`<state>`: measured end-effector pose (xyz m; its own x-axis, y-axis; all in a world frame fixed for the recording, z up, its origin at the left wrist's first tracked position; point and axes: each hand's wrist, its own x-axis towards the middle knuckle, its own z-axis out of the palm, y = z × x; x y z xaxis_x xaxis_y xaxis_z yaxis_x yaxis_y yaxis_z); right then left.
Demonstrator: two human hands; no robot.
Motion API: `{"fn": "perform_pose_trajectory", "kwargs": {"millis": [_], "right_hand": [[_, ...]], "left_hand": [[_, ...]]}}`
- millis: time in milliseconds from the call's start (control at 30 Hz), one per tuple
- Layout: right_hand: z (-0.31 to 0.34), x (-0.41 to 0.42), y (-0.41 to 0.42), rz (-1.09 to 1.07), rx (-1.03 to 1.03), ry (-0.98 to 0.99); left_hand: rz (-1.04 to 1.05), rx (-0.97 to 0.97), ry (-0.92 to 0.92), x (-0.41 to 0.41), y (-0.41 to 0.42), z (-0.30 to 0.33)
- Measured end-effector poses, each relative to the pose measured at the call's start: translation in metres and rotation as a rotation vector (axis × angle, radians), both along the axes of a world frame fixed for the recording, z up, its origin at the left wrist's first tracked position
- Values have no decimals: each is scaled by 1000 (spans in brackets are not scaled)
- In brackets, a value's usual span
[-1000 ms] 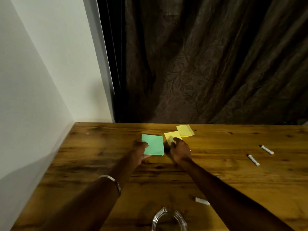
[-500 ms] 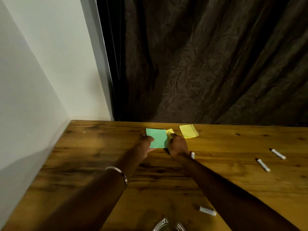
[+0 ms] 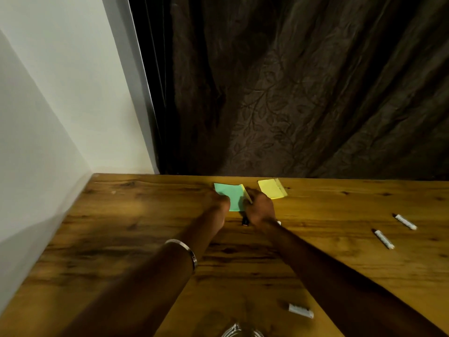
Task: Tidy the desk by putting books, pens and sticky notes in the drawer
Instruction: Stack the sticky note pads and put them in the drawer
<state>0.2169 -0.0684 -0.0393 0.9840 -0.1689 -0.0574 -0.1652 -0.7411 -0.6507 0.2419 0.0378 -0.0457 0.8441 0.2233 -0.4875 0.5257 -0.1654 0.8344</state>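
Note:
A green sticky note pad [image 3: 230,194] lies near the far edge of the wooden desk [image 3: 121,227]. My left hand [image 3: 218,206] grips its left side with curled fingers. A yellow sticky note [image 3: 245,189] lies beneath it, only a strip showing at the right edge, and my right hand [image 3: 261,207] pinches that edge. A pen [image 3: 245,221] pokes out from under my right hand, its dark end on the left. A second yellow pad [image 3: 271,188] lies just right of my hands. Two white pens [image 3: 384,239] [image 3: 405,221] lie at the right, a third [image 3: 300,310] near the front.
A dark patterned curtain [image 3: 303,105] hangs behind the desk, and a white wall [image 3: 48,117] closes the left side. A clear glass object [image 3: 239,332] shows at the bottom edge of the view. No drawer or book is in view.
The green pad has slid right over the first yellow note, which is now mostly covered. Both hands moved slightly farther from me, and the view tilted up.

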Motion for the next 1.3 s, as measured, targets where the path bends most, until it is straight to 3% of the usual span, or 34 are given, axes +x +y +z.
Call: {"fn": "perform_pose_trajectory", "kwargs": {"millis": [100,200,400,600,767,967,1300], "right_hand": [[0,6,5,-19,53,43],[2,11,7,-98,136,77],[-4,14,10,-340,520,124],[5,2,13,-401,820,90],[19,-9,17,-339,949,107],[40,-32,24,-388,895,122],[63,-95,22,-424,706,43]], "left_hand": [[-109,-3,-11,4,3,4],[-57,19,24,5,4,9],[24,-74,3,4,12,4],[134,-262,17,-3,21,9],[157,-484,55,-17,33,25],[73,-504,56,-43,42,49],[-128,-336,-2,-119,54,96]]}}
